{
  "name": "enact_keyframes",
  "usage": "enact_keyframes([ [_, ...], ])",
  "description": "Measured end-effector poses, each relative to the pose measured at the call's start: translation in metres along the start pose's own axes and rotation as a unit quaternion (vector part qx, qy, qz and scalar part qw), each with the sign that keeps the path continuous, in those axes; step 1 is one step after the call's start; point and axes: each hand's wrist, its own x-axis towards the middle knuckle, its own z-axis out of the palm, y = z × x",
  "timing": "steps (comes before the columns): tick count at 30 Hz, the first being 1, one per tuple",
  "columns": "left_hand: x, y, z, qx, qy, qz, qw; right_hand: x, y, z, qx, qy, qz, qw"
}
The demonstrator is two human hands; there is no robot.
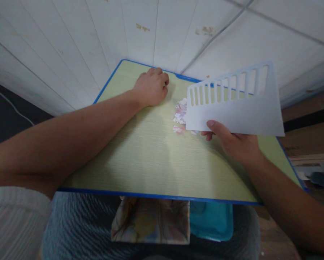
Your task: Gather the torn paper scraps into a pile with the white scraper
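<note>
Right hand (239, 144) gripped a slotted white sheet (232, 115), thumb uppermost, partly hiding paper scraps (181, 112); left hand (152, 87) (fingers loosely clenched) rested on the blue-edged table (134, 155).

A white slotted sheet (232, 117) partly hides pink-and-white paper scraps (181, 112).

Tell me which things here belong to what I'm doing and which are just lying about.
In use:
white slotted sheet, in your right hand
paper scraps, partly behind it
table, under your left hand

Apparently just lying about:
patterned item, below the near edge
turquoise item, beside it
grey cable
</note>
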Motion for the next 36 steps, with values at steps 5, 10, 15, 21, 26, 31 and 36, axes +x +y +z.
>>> enact_keyframes([
  [5, 0.001, -0.002, 0.003, 0.006, 0.004, 0.002, 1.0, -0.001, -0.014, -0.005, 0.038, -0.026, 0.008, 0.999],
  [10, 0.0, 0.0, 0.001, 0.012, -0.003, -0.002, 1.0, -0.001, -0.017, -0.006, 0.047, -0.02, 0.009, 0.999],
  [15, 0.0, -0.001, 0.002, 0.024, -0.002, 0.009, 1.0, -0.001, -0.01, 0.0, 0.03, -0.019, 0.009, 0.999],
  [21, 0.0, 0.0, 0.001, 0.0, 0.001, 0.004, 1.0, -0.004, -0.014, -0.002, 0.029, -0.072, 0.002, 0.997],
  [26, 0.0, -0.002, 0.003, 0.003, 0.001, 0.004, 1.0, -0.003, -0.012, -0.001, 0.029, -0.034, -0.003, 0.999],
  [31, 0.003, -0.008, 0.009, 0.003, 0.03, 0.018, 0.999, -0.002, -0.009, 0.0, 0.01, -0.048, 0.006, 0.999],
  [36, 0.004, -0.01, 0.011, 0.024, 0.03, 0.025, 0.999, 0.0, -0.008, -0.005, -0.007, -0.011, 0.006, 1.0],
])
